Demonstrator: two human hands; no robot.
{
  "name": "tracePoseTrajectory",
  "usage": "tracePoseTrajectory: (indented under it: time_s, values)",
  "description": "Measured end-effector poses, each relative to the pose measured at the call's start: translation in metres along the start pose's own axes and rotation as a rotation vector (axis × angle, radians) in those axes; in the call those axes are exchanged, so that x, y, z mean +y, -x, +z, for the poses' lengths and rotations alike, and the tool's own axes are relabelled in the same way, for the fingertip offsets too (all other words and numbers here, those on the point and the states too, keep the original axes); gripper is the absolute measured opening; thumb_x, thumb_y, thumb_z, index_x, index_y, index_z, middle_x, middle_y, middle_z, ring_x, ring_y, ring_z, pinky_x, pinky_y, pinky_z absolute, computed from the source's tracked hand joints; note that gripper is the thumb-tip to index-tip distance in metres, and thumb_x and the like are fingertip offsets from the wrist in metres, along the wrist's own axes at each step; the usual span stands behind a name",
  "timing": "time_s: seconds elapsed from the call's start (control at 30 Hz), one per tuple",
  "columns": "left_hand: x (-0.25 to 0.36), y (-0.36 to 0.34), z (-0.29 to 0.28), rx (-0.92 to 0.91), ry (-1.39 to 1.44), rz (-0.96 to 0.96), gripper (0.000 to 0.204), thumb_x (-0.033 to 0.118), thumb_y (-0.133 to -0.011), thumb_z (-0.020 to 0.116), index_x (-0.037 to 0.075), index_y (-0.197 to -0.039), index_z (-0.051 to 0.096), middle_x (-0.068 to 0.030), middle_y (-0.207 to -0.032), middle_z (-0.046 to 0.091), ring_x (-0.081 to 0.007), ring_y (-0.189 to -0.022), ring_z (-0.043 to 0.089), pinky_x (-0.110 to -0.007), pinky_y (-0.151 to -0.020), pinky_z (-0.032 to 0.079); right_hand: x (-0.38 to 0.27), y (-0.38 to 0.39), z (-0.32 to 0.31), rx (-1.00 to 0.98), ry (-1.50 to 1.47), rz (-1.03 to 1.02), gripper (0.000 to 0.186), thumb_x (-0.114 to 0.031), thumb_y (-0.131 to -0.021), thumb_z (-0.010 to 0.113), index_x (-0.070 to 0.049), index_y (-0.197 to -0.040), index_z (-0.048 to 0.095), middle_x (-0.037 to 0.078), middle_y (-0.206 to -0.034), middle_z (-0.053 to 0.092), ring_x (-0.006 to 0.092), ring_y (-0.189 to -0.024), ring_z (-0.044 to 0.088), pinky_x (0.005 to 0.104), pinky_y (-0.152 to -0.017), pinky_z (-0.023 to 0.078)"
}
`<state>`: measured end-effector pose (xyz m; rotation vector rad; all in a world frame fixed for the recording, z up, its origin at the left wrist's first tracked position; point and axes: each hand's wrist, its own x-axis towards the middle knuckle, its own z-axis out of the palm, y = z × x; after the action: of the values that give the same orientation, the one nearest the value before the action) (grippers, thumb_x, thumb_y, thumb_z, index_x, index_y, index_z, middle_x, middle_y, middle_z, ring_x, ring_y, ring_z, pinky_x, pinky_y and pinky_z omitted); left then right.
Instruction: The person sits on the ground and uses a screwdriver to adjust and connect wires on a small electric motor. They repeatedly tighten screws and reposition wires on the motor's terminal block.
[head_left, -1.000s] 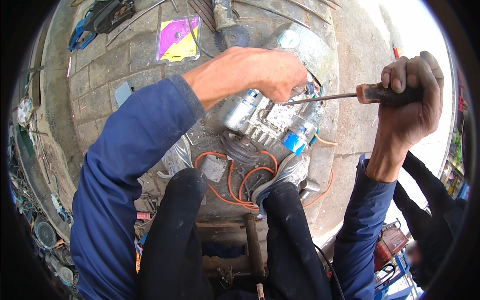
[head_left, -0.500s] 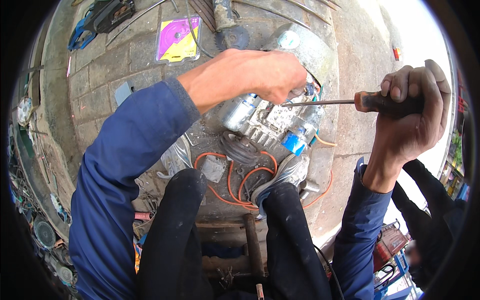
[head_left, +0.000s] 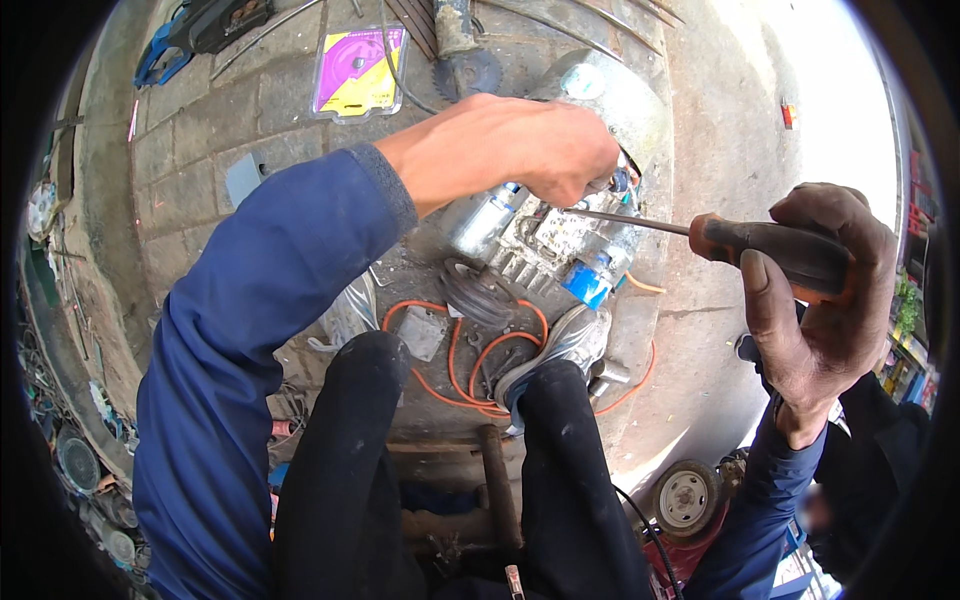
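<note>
Machine [head_left: 560,235], toothed blade [head_left: 466,76] on paving [head_left: 203,130]

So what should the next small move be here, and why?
Probably settle the right hand more firmly around the screwdriver: its thumb and fingers look loosely spread there, while the shaft reaches over the machine beside the left hand.

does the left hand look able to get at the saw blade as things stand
Probably yes: the saw blade lies near the left hand, its face mostly uncovered, though that hand would have to leave the machine.
</note>
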<state>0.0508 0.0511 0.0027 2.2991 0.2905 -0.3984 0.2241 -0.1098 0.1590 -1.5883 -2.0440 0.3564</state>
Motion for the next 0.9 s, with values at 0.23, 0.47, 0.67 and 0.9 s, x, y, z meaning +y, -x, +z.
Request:
tracePoseTrajectory:
  time_s: [0.23,0.47,0.67,0.9]
  values:
    - [-0.001,-0.007,0.002,-0.009,-0.053,0.035,0.018,-0.002,-0.074,0.068,-0.005,-0.090,0.074,-0.0281,-0.083,0.072,-0.0455,-0.085,0.074,-0.053,-0.074,0.058,-0.013,-0.006,-0.014,-0.163,-0.034,0.094,0.037,0.000,-0.089,0.082,-0.003,-0.120,0.061,0.016,-0.114,0.065,0.0215,-0.100,0.067,0.0333,-0.088,0.056]
    - [0.004,-0.006,-0.004,-0.056,-0.024,-0.053,0.021,-0.001,-0.076,0.068,-0.006,-0.095,0.075,-0.0275,-0.090,0.074,-0.0447,-0.089,0.075,-0.052,-0.076,0.060,-0.010,-0.015,-0.023,-0.256,-0.040,0.078,0.036,-0.003,-0.089,0.085,-0.004,-0.117,0.062,0.016,-0.114,0.065,0.0220,-0.102,0.069,0.0319,-0.086,0.056]
    - [-0.004,-0.007,0.006,0.008,0.002,-0.066,0.020,0.000,-0.078,0.066,-0.005,-0.095,0.075,-0.0271,-0.091,0.075,-0.0447,-0.089,0.075,-0.053,-0.077,0.059,-0.014,-0.019,-0.024,-0.309,-0.001,0.048,0.035,0.000,-0.085,0.087,-0.006,-0.112,0.065,0.016,-0.109,0.067,0.0237,-0.093,0.071,0.0340,-0.079,0.059]
    - [-0.008,-0.014,0.009,-0.030,-0.049,-0.055,0.022,0.001,-0.078,0.067,-0.004,-0.098,0.076,-0.0265,-0.089,0.075,-0.0441,-0.089,0.076,-0.052,-0.076,0.059,-0.032,-0.028,-0.027,-0.426,0.079,0.003,0.039,0.002,-0.084,0.085,-0.010,-0.115,0.064,0.015,-0.108,0.064,0.0246,-0.094,0.069,0.0359,-0.077,0.058]
